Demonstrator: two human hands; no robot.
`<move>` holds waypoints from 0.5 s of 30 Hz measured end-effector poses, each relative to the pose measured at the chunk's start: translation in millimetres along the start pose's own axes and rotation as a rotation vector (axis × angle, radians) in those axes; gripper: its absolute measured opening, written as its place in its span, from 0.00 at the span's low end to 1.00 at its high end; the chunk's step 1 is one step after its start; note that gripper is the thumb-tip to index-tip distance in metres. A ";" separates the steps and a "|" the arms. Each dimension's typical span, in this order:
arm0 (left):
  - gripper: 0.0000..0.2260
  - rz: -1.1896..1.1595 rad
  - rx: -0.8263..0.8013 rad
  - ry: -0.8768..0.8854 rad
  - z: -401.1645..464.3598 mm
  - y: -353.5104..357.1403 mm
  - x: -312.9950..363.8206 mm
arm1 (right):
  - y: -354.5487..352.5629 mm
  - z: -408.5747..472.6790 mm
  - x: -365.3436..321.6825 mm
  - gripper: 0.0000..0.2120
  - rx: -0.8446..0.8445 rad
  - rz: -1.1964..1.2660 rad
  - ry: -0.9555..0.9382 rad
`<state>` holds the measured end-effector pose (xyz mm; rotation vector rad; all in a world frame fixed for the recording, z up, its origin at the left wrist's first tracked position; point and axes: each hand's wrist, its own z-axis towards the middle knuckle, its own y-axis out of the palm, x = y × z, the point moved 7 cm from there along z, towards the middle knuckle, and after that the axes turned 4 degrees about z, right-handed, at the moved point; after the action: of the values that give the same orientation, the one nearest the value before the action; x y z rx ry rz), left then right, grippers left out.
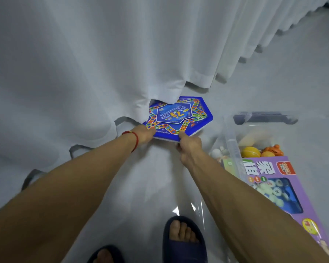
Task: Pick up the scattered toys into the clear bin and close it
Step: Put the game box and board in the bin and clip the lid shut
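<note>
A blue hexagonal board game box with a star pattern lies on the floor, its far edge tucked under the white curtain. My left hand grips its near left edge. My right hand pinches its near right edge, thumb on top. To the right stands the clear bin, open, with a yellow ball, an orange toy and other small toys inside. A purple game box leans across the bin's near part.
A white curtain hangs along the left and back, its hem on the pale floor. My two feet in dark slippers stand at the bottom. The bin's dark handle shows at its far end.
</note>
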<state>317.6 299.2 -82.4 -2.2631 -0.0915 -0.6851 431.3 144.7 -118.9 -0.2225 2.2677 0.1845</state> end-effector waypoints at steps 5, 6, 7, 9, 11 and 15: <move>0.16 -0.200 0.035 -0.114 -93.8 -34.1 -23.6 | -19.1 -99.0 0.3 0.04 -0.203 -0.207 -0.022; 0.15 -0.284 0.007 -0.184 -118.1 -34.7 -35.7 | -30.4 -120.3 -4.7 0.03 -0.251 -0.262 -0.044; 0.13 -0.372 -0.036 -0.268 -146.2 -31.3 -47.9 | -42.6 -140.3 -13.0 0.02 -0.296 -0.320 -0.071; 0.13 -0.494 -0.052 -0.365 -190.3 -27.0 -70.4 | -69.8 -171.2 -38.0 0.06 -0.365 -0.370 -0.146; 0.14 -0.561 -0.001 -0.343 -213.7 -28.6 -84.5 | -98.5 -194.1 -68.8 0.09 -0.410 -0.342 -0.205; 0.13 -0.666 -0.103 -0.159 -245.0 -19.4 -54.2 | -169.7 -212.7 -128.9 0.16 -0.319 -0.247 -0.373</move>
<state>156.5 151.8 42.8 -2.3811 -0.9365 -0.8528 394.7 -51.6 106.4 -0.5827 1.8141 0.4206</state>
